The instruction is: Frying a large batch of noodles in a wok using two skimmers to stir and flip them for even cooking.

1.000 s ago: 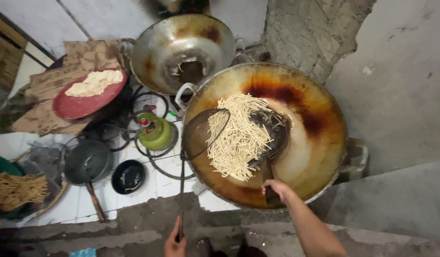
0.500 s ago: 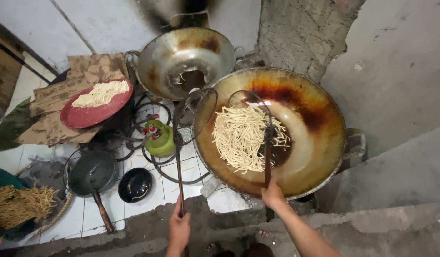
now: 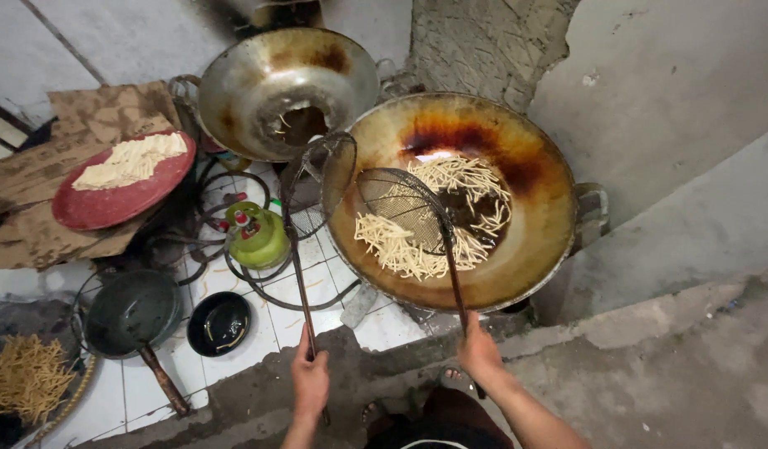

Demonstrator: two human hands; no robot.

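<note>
Gripping two long-handled wire skimmers, one per hand: left hand [image 3: 310, 381] closed around the thin dark handle of the left skimmer [image 3: 319, 185], right hand [image 3: 480, 352] closed around the handle of the right skimmer [image 3: 403, 212]. Left skimmer held tilted, its round mesh basket standing up against the near-left rim of the large wok [image 3: 544, 249], mostly outside over the white tiled floor [image 3: 234, 391]. Right skimmer lying inside that wok, mesh dish face down over the pale noodle strips [image 3: 401, 249] on the left of the pan, with more strips spread toward the dark oil at the middle. Large wok browned and scorched along its far wall (almost black at one patch). Just behind and to the left, touching rims or nearly so, a second, greyer wok [image 3: 234, 91] with a few scraps at its bottom. Farther left, a red round tray [image 3: 93, 212] of raw pale strips resting on flattened cardboard [image 3: 101, 116]. Between tray and large wok, a small green gas cylinder [image 3: 255, 237] ringed by hoses. Nearer, on the tiles, a dark pan with a wooden handle [image 3: 130, 312] and a small black bowl [image 3: 219, 323] just beside it. At the lower-left edge, a heap of fried golden strips [image 3: 18, 378] in a woven basket. Bare concrete on the right.
</note>
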